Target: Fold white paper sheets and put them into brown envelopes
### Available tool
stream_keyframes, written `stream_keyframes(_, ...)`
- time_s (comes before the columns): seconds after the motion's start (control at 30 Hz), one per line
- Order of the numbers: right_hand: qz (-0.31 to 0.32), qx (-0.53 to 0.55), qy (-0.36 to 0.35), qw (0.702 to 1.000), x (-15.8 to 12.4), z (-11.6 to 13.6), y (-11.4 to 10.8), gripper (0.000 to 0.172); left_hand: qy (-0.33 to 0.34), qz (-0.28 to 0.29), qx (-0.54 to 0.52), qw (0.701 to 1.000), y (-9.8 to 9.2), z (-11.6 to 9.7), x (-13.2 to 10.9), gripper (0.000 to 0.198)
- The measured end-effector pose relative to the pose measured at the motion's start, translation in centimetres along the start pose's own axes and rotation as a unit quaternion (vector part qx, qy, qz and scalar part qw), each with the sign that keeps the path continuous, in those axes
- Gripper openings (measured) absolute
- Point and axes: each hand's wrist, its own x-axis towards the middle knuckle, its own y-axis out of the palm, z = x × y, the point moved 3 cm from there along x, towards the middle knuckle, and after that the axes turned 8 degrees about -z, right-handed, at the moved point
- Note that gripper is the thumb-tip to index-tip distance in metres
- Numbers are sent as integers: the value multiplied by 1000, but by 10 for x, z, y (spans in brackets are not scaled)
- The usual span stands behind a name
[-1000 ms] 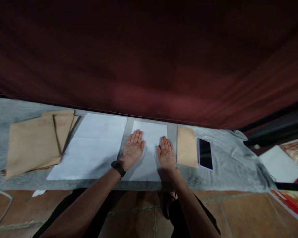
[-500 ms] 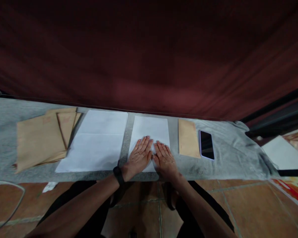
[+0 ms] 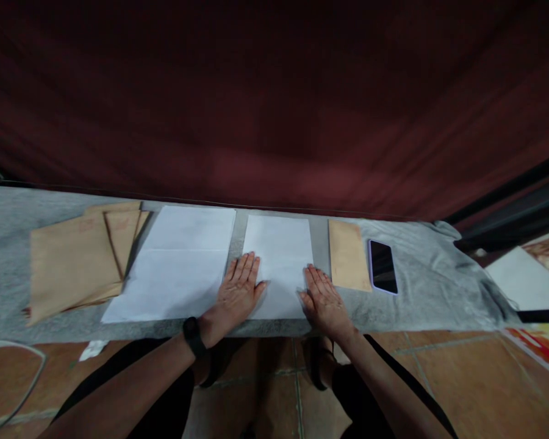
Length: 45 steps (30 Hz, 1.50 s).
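A white sheet of paper (image 3: 281, 250) lies in front of me on the grey cloth, with a faint crease across it. My left hand (image 3: 238, 289) rests flat at the sheet's left edge, fingers together and stretched out, thumb out over the paper. At the right edge my right hand (image 3: 326, 300) lies flat, its thumb also reaching onto the sheet. Neither hand holds anything. Left of it is a stack of larger white paper (image 3: 183, 262) with a fold line across it. A single brown envelope (image 3: 349, 256) lies just beyond my right hand.
Several brown envelopes (image 3: 73, 262) are piled at the far left. A phone with a purple case (image 3: 383, 267) lies right of the single envelope. The grey cloth (image 3: 430, 274) covers a narrow surface, backed by a dark red curtain (image 3: 265, 122). A pale cable (image 3: 39, 366) hangs at lower left.
My hands have slid apart from the middle of the sheet, the left one to its left edge and the right one to its right edge. The papers and phone stay in place.
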Motion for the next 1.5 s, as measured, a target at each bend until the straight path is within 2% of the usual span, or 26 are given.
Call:
stream_keyframes(0.07,11,16,-12,1000,-3,-1,-5,60,24,13,-5,1000,-6,0,-3,61)
stream_keyframes(0.17,55,48,-61,995,-6,3,-12,62,131,76,-56,987,-13,-8,-10,64)
stream_keyframes(0.23,85,66,-95,990,-7,6,-16,66,176,117,-84,974,-17,-12,-14,65)
stream_keyframes(0.43,113,90,-135,980,-6,4,-25,70,179,195,-87,960,-27,-14,-14,69)
stream_keyframes(0.53,121,95,-146,977,-6,1,-28,71,180,210,-80,958,-31,-15,-17,74)
stream_keyframes(0.77,138,95,-158,973,-8,0,-31,81,183,196,-68,961,-30,-10,-21,74)
stream_keyframes(0.9,138,103,-154,973,-7,0,-34,79,181,159,-57,969,-28,-7,-23,73)
stream_keyframes(1.03,127,131,-134,974,-5,2,-39,71,197,121,-41,972,-30,-11,-26,74)
stream_keyframes(1.13,99,169,-85,977,1,4,-37,55,206,107,-36,972,-34,-17,-25,74)
stream_keyframes(1.23,45,224,11,973,14,7,-30,40,224,92,-36,970,-36,-20,-23,74)
stream_keyframes(1.3,22,288,60,956,24,13,-24,35,237,81,-33,968,-36,-22,-22,71)
stream_keyframes(1.4,17,368,96,924,37,25,-16,30,251,72,-26,965,-33,-22,-21,65)
stream_keyframes(1.5,24,389,110,915,44,34,-9,28,257,67,-18,964,-32,-23,-21,61)
